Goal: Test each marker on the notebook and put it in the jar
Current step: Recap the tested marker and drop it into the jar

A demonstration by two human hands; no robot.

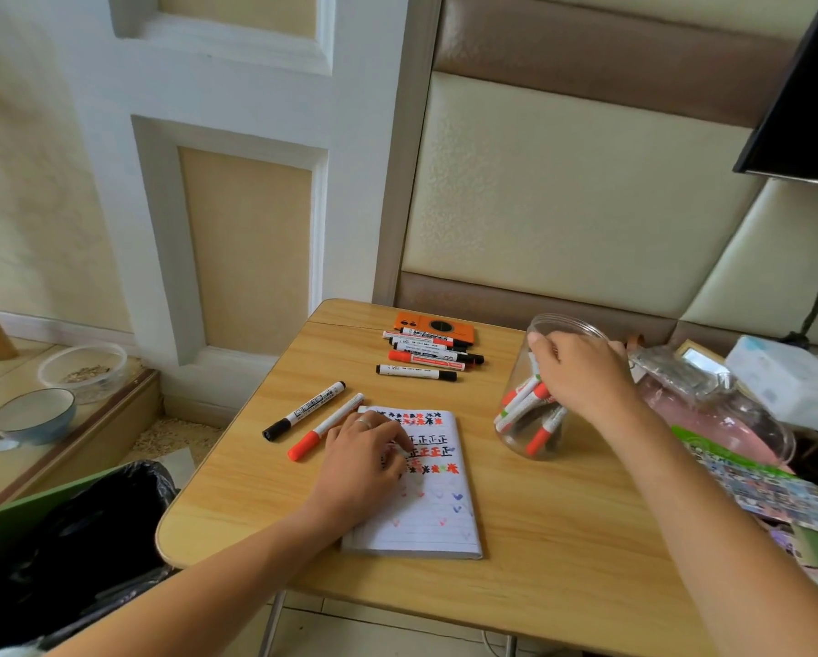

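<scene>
While the right hand (582, 372) grips the tilted jar (539, 400) by its rim, the left hand (369, 448) rests with loose fingers on the notebook (430, 514), holding nothing. Just to its left lie a red marker (326, 426) and a black marker (302, 411), both slanting up to the right, so the left hand is nearer. More markers (426, 355) lie at the far side of the wooden surface (539, 538), against a padded wall (563, 182).
</scene>
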